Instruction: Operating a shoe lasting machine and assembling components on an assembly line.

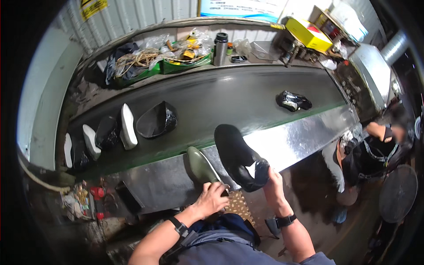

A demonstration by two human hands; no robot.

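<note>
My left hand (pixel 212 199) is closed around the heel end of an olive-green shoe last (pixel 201 164). The last lies with its toe pointing away from me over the metal ledge. In my right hand (pixel 274 187) is a black shoe upper (pixel 260 176), pinched by its glossy heel edge. Its opening faces partly toward me, and its dark body merges with a shadow on the ledge. On the dark belt (pixel 212 101) at the left stand several pale lasts (pixel 127 127) with black uppers (pixel 157 119) between them. A crumpled black upper (pixel 293 100) sits farther right on the belt.
A shiny metal ledge (pixel 163 187) runs along the belt's near side, with a black phone-like slab (pixel 129 197) on it. Behind the belt are green trays (pixel 187 65), a steel flask (pixel 220 49) and a yellow box (pixel 309 34). Another person (pixel 373 152) sits at the right.
</note>
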